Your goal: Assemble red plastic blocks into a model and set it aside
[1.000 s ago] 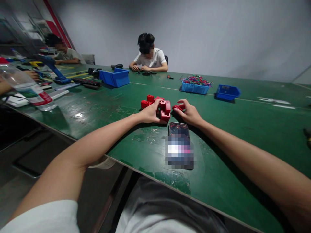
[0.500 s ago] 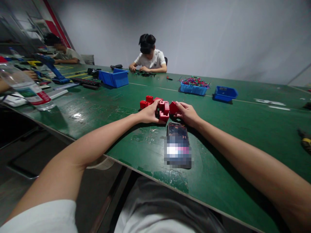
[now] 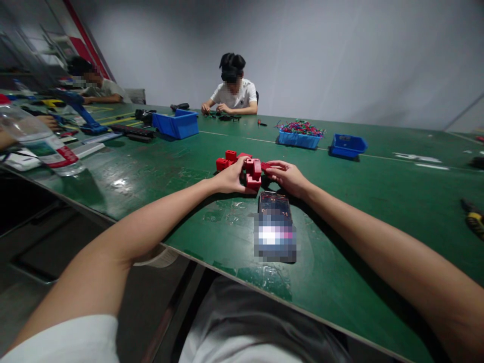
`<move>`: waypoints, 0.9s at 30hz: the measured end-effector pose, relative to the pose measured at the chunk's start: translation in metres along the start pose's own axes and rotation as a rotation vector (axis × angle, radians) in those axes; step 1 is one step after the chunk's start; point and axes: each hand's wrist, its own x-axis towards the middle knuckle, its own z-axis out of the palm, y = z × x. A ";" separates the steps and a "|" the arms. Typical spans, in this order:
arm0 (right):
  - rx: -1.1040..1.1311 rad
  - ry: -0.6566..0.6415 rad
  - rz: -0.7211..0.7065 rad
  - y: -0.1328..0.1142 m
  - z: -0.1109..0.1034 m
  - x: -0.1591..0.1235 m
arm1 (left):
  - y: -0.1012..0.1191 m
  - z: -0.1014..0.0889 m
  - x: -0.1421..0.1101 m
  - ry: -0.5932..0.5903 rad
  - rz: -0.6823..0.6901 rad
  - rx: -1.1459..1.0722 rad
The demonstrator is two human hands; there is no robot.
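My left hand is closed round a red block assembly, its stepped, cube-like pieces standing on the green tabletop. At the right side of that assembly, my right hand pinches a small red block, mostly covered by the fingers. Whether this block touches the assembly I cannot tell. Behind my left hand sit more red blocks. A phone with a lit screen lies just in front of both hands.
Further back stand a blue bin, a blue tray of coloured wires and another blue tray. On the left are a plastic bottle and a blue power drill. A co-worker sits across the table.
My right hand has turned the small red block and brought it closer to the assembly, so less of it shows. My left hand keeps its grip in nearly the same place.
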 end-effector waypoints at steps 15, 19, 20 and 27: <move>-0.006 0.024 0.026 -0.001 -0.002 -0.003 | 0.000 0.000 0.000 0.003 0.028 0.009; 0.016 0.041 0.019 -0.002 -0.002 -0.003 | -0.001 0.001 0.000 0.003 0.019 -0.002; 0.034 0.046 0.020 -0.002 -0.002 -0.003 | -0.002 0.001 0.000 0.003 0.017 -0.004; 0.166 0.044 0.003 -0.001 -0.001 0.000 | 0.000 0.001 0.000 0.002 0.015 0.001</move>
